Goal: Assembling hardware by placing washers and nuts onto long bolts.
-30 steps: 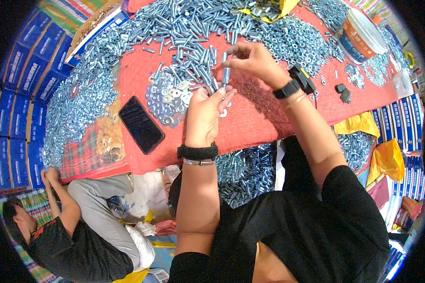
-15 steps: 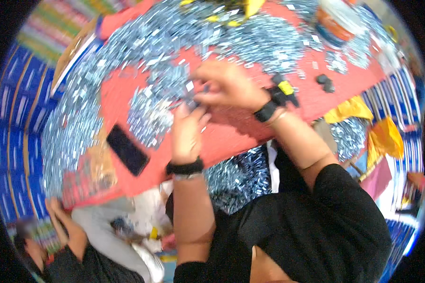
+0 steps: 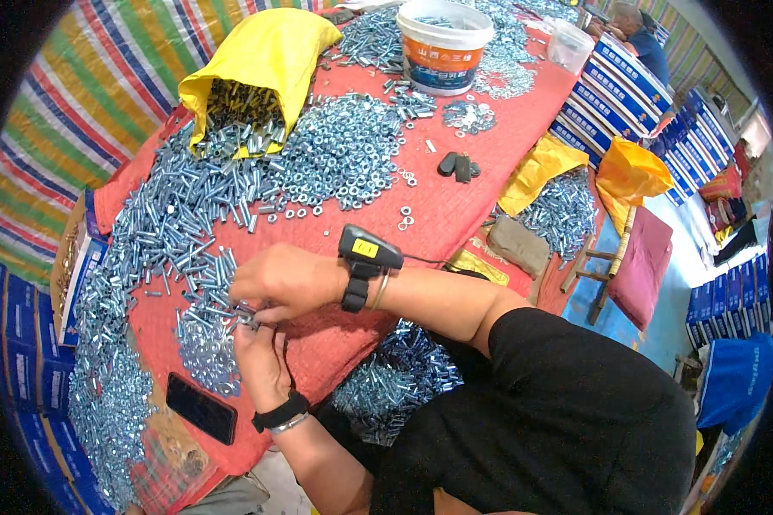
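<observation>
Over the red table cover, my left hand [image 3: 262, 365] and my right hand [image 3: 288, 279] meet at the fingertips. Both are pinched closed around small grey metal pieces that the fingers mostly hide, so I cannot tell their kind. Beside my left hand lies a heap of flat washers [image 3: 208, 352]. Loose silver bolts [image 3: 167, 219] spread just beyond my right hand. Farther off is a pile of hex nuts [image 3: 343, 154]. A black device with a yellow label [image 3: 368, 249] is strapped on my right wrist, and a black band [image 3: 282, 414] circles the left.
A black phone [image 3: 201, 408] lies left of my left hand. A yellow sack [image 3: 275, 51] spills metal parts at the back, near a white-and-orange bucket [image 3: 442, 64]. More bolts [image 3: 395, 378] fill a space below the table edge. Rightward are a cushioned stool [image 3: 644, 266] and stacked blue boxes [image 3: 614, 90].
The view has swung to the right, and the co-worker at lower left has left it. My hands, blurred before, now sit fingertip to fingertip beside the washers.
</observation>
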Demonstrator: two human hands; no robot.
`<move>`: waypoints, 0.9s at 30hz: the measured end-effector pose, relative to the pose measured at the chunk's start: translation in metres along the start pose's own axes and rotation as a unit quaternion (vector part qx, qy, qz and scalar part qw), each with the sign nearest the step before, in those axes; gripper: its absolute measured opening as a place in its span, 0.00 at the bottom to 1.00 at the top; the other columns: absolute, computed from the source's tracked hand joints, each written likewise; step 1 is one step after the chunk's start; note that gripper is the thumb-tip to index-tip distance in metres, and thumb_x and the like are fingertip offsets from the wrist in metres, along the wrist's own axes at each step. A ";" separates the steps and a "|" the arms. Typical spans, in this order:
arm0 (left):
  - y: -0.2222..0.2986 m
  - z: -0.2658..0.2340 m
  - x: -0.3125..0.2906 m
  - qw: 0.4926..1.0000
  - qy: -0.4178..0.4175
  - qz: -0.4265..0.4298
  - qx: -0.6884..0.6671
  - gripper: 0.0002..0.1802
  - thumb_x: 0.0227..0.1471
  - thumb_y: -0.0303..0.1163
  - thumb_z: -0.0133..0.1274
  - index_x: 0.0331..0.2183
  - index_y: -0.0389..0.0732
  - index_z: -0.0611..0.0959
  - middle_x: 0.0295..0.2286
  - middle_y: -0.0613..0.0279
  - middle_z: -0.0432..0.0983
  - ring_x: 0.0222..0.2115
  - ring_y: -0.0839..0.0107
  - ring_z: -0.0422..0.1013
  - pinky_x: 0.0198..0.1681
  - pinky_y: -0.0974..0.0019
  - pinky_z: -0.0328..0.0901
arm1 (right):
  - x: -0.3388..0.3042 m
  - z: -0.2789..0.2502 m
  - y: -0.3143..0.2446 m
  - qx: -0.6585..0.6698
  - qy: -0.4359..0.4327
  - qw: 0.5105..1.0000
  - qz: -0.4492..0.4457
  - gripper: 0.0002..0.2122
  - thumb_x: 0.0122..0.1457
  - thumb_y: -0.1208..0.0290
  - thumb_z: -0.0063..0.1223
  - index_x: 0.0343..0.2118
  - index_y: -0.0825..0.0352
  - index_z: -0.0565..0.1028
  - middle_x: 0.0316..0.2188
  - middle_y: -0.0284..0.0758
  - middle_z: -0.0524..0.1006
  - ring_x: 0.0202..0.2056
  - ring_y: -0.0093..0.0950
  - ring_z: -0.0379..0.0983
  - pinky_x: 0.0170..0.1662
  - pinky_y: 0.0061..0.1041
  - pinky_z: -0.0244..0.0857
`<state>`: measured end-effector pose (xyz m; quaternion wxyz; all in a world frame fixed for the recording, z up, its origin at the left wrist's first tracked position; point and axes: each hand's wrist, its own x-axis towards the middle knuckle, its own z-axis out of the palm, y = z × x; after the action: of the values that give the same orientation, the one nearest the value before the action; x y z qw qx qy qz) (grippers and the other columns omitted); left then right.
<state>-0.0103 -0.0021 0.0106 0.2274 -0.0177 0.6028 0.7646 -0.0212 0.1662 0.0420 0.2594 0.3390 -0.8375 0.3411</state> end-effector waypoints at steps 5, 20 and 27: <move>-0.002 0.001 -0.004 1.000 0.026 0.011 -0.006 0.21 0.50 0.21 0.47 0.48 0.41 0.72 0.41 0.65 0.72 0.42 0.74 0.70 0.41 0.72 0.65 | 0.000 0.011 0.008 0.039 0.012 0.995 0.090 0.09 0.44 0.69 0.58 0.28 0.66 0.75 0.25 0.37 0.73 0.31 0.34 0.73 0.33 0.30 0.68; -0.006 -0.005 0.005 0.994 -0.054 -0.023 -0.089 0.12 0.51 0.15 0.45 0.40 0.32 0.72 0.37 0.59 0.73 0.37 0.70 0.73 0.45 0.69 0.71 | 0.002 0.002 0.018 0.259 -0.120 0.913 0.293 0.05 0.49 0.80 0.57 0.30 0.70 0.73 0.27 0.28 0.75 0.30 0.15 0.71 0.35 0.16 0.67; -0.003 -0.001 0.005 0.997 -0.041 -0.021 -0.054 0.12 0.49 0.14 0.45 0.39 0.31 0.73 0.36 0.59 0.73 0.36 0.71 0.73 0.44 0.69 0.71 | -0.005 0.005 0.018 0.346 -0.127 0.884 0.289 0.05 0.48 0.79 0.56 0.30 0.70 0.74 0.25 0.28 0.75 0.28 0.16 0.70 0.33 0.16 0.65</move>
<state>-0.0139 -0.0011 0.0060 0.2665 -0.0113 0.5500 0.7914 -0.0326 0.1745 0.0282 -0.0926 0.1900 -0.7531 0.6230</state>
